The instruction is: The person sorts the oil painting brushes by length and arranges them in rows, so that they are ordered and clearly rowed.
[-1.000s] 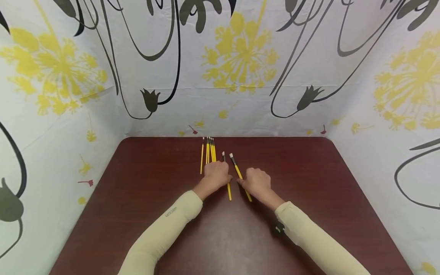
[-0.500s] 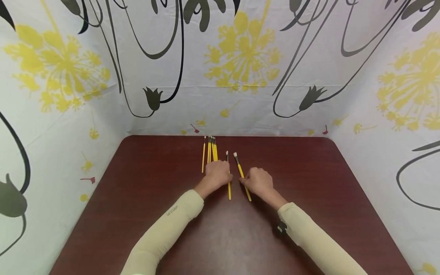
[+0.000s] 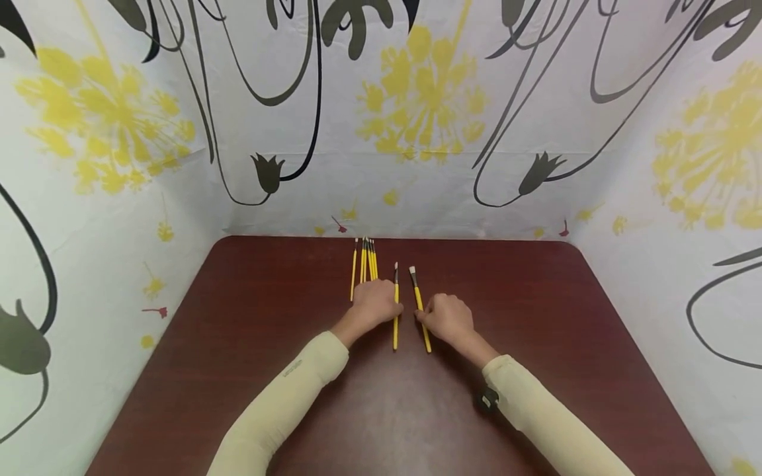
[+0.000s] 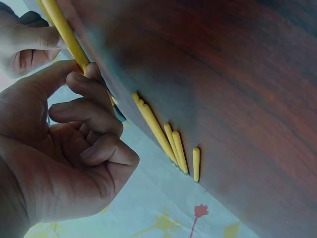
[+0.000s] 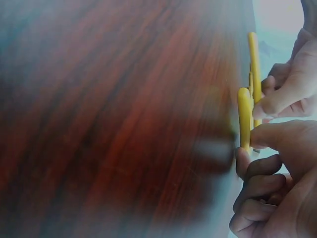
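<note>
In the head view my left hand [image 3: 375, 301] pinches a slim yellow paintbrush [image 3: 395, 334] between thumb and fingers, its bristles pointing to the far side of the table. Just to its right, my right hand [image 3: 448, 318] pinches a second paintbrush [image 3: 419, 299] with a wider pale tip, slightly tilted. The two brushes are side by side with a narrow gap. In the left wrist view the thumb and index finger hold the yellow handle [image 4: 67, 34], and the other fingers curl loosely. The right wrist view shows the right thumb and index finger on the other handle [image 5: 244, 119].
Several more yellow paintbrushes [image 3: 364, 258] lie at the table's far edge, beyond the left hand, which hides some of their handle ends. The dark red-brown table [image 3: 286, 277] meets a patterned cloth [image 3: 333, 185] at the back and sides.
Both held brushes have swung their bristle ends a little to the right and now point more nearly straight away. The hands have barely moved, and the head view has shifted slightly.
</note>
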`<state>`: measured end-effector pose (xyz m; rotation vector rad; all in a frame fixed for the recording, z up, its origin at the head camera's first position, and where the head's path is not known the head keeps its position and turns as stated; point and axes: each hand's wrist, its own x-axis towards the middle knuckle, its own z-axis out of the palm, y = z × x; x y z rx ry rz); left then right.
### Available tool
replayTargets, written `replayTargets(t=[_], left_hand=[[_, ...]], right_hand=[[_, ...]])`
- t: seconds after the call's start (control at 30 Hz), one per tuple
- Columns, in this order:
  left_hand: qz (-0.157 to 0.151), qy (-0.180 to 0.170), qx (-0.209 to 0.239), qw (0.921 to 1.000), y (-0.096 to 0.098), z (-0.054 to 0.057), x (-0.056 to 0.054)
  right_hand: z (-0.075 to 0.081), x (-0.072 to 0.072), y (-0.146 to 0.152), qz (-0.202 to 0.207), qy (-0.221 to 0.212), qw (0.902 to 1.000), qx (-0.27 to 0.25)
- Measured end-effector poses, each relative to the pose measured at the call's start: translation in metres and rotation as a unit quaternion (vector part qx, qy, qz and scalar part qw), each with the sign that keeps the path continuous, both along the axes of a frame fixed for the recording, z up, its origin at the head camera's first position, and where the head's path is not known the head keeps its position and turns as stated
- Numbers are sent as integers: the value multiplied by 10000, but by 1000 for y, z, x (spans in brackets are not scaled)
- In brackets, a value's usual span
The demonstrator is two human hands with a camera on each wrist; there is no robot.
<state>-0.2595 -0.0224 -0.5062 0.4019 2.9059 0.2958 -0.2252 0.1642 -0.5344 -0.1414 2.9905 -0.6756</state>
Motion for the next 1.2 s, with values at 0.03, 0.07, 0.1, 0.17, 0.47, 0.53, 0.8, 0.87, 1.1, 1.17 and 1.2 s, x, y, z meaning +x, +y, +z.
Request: replayTargets(t=[0.03,0.07,0.1,0.17,0.47,0.53,0.8,0.87,1.1,1.17,1.2], left_hand=[[17,-21,36,10000,-1,2,1],[29,-50,55,10000,-2,3,2],[46,-67,89,9999,-2,4,3],[89,-85,168,9998,-5,6,5],[91,-3,401,9992,-21,9,24],[98,-25,427,9990,-25,9,30],[-5,20,518,9987,-35,7,49],[-26,74,545,9985,-39,7,54],[52,1,673,9977,-56,8,69],[65,-82,650,9978,-60,7,73],[60,-109,654,9978,-62,6,75]], right_hand=[[0,1,0,-4,-2,10000,-34],[0,2,-1,-6,-5,10000,-68],[0,3,-2,-7,17,10000,-96],[2,5,-5,-12,95,9998,-153],[1,24,-22,24,520,9985,-167],[-2,29,-28,125,571,9982,-158],[-2,48,-48,363,791,9962,-41],[0,52,-53,427,811,9958,-34],[1,64,-63,666,819,9944,-3],[1,68,-66,741,839,9937,21],[1,70,-67,773,852,9934,37]])
